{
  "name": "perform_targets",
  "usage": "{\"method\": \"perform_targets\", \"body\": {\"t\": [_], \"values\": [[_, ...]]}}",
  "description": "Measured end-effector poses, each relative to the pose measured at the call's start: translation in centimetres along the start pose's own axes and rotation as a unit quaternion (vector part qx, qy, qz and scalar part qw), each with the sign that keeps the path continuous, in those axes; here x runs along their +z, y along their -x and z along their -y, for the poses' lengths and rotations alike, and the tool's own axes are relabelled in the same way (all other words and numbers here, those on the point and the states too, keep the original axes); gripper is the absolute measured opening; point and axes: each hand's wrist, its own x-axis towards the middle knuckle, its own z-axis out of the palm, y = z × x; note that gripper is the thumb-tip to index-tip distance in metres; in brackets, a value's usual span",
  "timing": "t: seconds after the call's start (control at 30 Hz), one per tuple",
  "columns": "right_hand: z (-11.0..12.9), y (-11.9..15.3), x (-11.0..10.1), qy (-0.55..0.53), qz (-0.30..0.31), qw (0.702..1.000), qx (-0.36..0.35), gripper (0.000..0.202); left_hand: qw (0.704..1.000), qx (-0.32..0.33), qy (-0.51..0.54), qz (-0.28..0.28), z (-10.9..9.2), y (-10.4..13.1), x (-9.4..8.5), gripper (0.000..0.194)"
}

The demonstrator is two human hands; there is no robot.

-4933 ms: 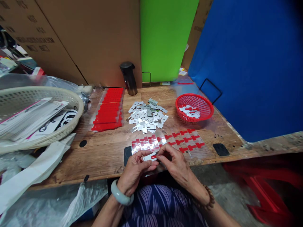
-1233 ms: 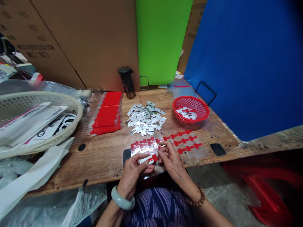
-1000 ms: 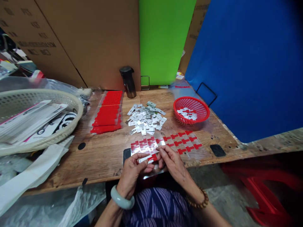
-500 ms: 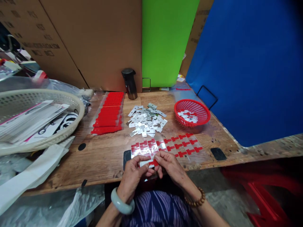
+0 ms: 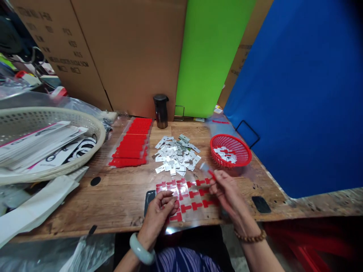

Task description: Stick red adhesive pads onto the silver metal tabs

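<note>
My right hand (image 5: 227, 187) is raised over the right end of a clear sheet of red T-shaped stickers (image 5: 193, 195). Its fingers pinch a small silver metal plate (image 5: 204, 167) with red at the gripped end, slightly blurred. The plate is close to a red plastic basket (image 5: 244, 160) that holds similar silver pieces with red on them. My left hand (image 5: 159, 211) rests over the sheet's left part, fingers curled and thumb against them; whether something is between them is hidden. Beyond the sheet lies a loose pile of silver metal plates (image 5: 177, 155).
Stacked red sticker sheets (image 5: 132, 145) lie left of the pile, and a dark flask (image 5: 161, 111) stands behind. A cream basket (image 5: 98, 145) with printed cards fills the left side. Cardboard (image 5: 136, 56), green (image 5: 212, 56) and blue panels (image 5: 306, 102) wall the back and right.
My right hand has moved away from my left, to the right and toward the red basket, taking the metal plate with it. My left hand stays at the sheet. The view has tilted slightly.
</note>
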Motion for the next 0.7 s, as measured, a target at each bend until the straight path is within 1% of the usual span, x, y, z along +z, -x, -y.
{"method": "perform_targets", "body": {"t": [0.07, 0.1, 0.13, 0.17, 0.2, 0.27, 0.3, 0.33, 0.37, 0.47, 0.57, 0.7], "values": [[1.6, -1.3, -0.4, -0.118, -0.052, 0.991, -0.044, 0.022, 1.0, -0.005, 0.014, -0.002, 0.1, -0.2, -0.2, 0.042], [2.1, -1.9, -0.4, -0.149, -0.061, 0.985, -0.058, 0.022, 1.0, -0.008, 0.018, -0.003, 0.3, -0.2, -0.2, 0.043], [2.5, -2.4, -0.3, -0.154, -0.064, 0.984, -0.067, 0.022, 1.0, -0.009, 0.021, -0.005, 0.4, -0.3, -0.3, 0.043], [2.5, -2.8, -0.1, -0.138, -0.059, 0.986, -0.07, 0.022, 1.0, -0.009, 0.021, -0.006, 0.5, -0.3, -0.4, 0.043], [2.3, -3.2, 0.1, -0.097, -0.048, 0.992, -0.072, 0.023, 1.0, -0.01, 0.021, -0.007, 0.7, -0.4, -0.4, 0.044], [1.3, -4.0, 0.8, 0.058, -0.015, 0.995, -0.08, 0.025, 1.0, -0.011, 0.023, -0.005, 0.9, -0.5, -0.5, 0.044], [0.6, -4.5, 1.2, 0.153, 0.001, 0.984, -0.091, 0.026, 1.0, -0.012, 0.025, -0.004, 1.0, -0.6, -0.6, 0.045], [-0.1, -5.0, 1.5, 0.253, 0.011, 0.961, -0.108, 0.027, 1.0, -0.014, 0.028, -0.004, 1.0, -0.6, -0.6, 0.046], [-0.7, -5.6, 1.7, 0.306, 0.016, 0.945, -0.116, 0.027, 0.999, -0.014, 0.03, -0.004, 1.0, -0.7, -0.6, 0.046], [-2.1, -7.5, 2.2, 0.385, 0.005, 0.912, -0.144, 0.021, 0.999, -0.014, 0.034, -0.007, 1.0, -0.7, -0.5, 0.046], [-2.7, -8.9, 2.4, 0.437, -0.001, 0.882, -0.174, 0.017, 0.999, -0.011, 0.04, -0.003, 1.0, -0.7, -0.5, 0.045], [-3.0, -9.6, 2.5, 0.476, 0.005, 0.86, -0.182, 0.012, 0.999, -0.009, 0.038, -0.001, 1.4, -0.9, -0.7, 0.044]]}}
